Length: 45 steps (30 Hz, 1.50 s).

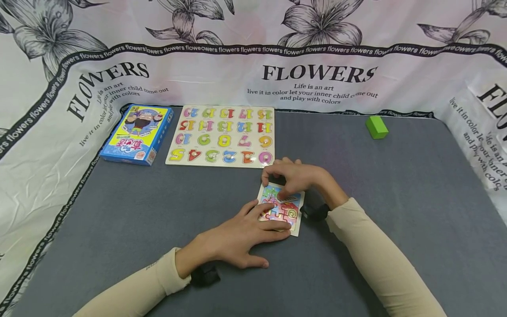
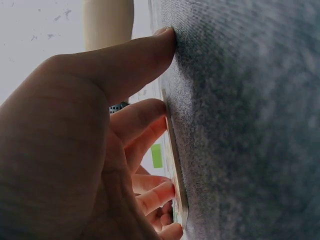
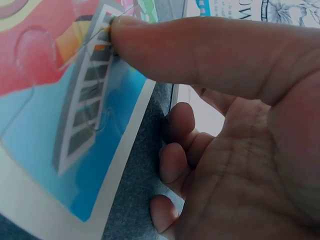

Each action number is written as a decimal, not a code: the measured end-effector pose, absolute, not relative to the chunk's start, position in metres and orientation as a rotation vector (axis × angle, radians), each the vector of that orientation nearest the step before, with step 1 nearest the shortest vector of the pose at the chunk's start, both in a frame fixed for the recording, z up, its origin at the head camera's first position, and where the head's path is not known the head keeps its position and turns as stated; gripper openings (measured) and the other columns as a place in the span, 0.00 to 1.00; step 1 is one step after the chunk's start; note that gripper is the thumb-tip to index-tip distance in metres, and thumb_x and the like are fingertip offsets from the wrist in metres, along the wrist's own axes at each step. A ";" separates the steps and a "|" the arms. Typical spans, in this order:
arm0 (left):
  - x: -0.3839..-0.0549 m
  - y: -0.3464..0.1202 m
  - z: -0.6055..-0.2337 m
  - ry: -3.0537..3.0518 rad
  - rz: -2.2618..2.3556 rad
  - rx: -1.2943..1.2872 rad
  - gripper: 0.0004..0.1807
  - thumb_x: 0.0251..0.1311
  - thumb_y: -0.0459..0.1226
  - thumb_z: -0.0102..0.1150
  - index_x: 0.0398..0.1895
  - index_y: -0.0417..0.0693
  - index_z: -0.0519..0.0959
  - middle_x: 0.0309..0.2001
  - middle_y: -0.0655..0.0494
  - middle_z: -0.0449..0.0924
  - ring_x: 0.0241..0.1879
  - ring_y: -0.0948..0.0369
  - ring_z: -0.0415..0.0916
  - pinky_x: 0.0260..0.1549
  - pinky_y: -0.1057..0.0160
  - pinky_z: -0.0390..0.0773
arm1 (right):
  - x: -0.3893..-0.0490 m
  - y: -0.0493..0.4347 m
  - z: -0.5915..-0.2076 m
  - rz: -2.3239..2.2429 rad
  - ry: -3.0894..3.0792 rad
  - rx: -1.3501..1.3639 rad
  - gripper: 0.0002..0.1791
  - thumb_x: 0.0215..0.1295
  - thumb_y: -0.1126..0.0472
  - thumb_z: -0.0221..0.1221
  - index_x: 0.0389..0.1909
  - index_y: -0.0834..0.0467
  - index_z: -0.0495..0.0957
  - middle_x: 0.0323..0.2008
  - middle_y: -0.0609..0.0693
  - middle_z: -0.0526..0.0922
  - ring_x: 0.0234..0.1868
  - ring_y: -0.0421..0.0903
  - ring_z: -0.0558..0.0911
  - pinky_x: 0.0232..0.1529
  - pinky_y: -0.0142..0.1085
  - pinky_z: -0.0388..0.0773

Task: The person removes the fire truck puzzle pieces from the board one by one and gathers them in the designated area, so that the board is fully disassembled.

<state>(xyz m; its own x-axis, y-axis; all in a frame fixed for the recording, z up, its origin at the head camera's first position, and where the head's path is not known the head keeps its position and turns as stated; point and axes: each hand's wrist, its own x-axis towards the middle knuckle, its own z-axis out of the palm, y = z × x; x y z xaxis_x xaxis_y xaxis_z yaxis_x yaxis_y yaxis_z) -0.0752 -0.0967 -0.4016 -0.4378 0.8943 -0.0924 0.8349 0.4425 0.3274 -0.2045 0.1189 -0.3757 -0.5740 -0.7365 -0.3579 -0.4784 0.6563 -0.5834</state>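
A small jigsaw puzzle [image 1: 292,213] with a colourful picture and pale border lies on the grey cloth in the middle. My left hand [image 1: 247,237] reaches over it from the left, its fairly straight fingers resting on the picture and the thumb spread on the cloth. At the far end, my right hand [image 1: 295,178] holds the puzzle with its thumb on the picture and index finger bent down at the far edge. The right wrist view shows that thumb [image 3: 145,47] touching the interlocked pieces, with other fingers curled beside the border.
A number board [image 1: 215,149] lies just beyond the puzzle. Left of it is a blue and yellow box [image 1: 136,134]. A green block [image 1: 376,127] stands at the back right. Behind runs a white flower-printed sheet [image 1: 214,79], along the edge of the grey cloth [image 1: 119,211].
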 end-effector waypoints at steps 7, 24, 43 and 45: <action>-0.076 -0.097 -0.401 2.443 0.329 1.497 0.41 0.63 0.61 0.63 0.78 0.66 0.64 0.79 0.71 0.58 0.81 0.47 0.44 0.74 0.34 0.51 | -0.206 0.118 -0.377 -0.577 2.278 -0.932 0.21 0.53 0.64 0.73 0.42 0.41 0.77 0.45 0.48 0.74 0.47 0.49 0.65 0.48 0.46 0.55; -0.074 -0.095 -0.403 2.451 0.317 1.505 0.41 0.63 0.61 0.63 0.78 0.66 0.63 0.80 0.72 0.56 0.82 0.48 0.41 0.75 0.35 0.49 | -0.195 0.147 -0.404 -0.909 2.331 -1.172 0.24 0.61 0.61 0.69 0.60 0.47 0.84 0.42 0.46 0.78 0.40 0.47 0.65 0.41 0.43 0.50; -0.074 -0.096 -0.400 2.457 0.299 1.499 0.41 0.64 0.61 0.62 0.78 0.67 0.63 0.79 0.72 0.56 0.82 0.48 0.43 0.75 0.35 0.49 | -0.193 0.149 -0.413 -1.053 2.326 -1.153 0.20 0.61 0.62 0.71 0.55 0.49 0.87 0.41 0.46 0.79 0.43 0.45 0.65 0.46 0.45 0.49; -0.074 -0.096 -0.401 2.459 0.299 1.496 0.41 0.64 0.61 0.62 0.78 0.67 0.63 0.79 0.72 0.56 0.82 0.48 0.43 0.75 0.35 0.49 | -0.192 0.148 -0.413 -1.056 2.321 -1.152 0.19 0.61 0.62 0.71 0.55 0.49 0.87 0.42 0.46 0.79 0.43 0.44 0.66 0.47 0.45 0.50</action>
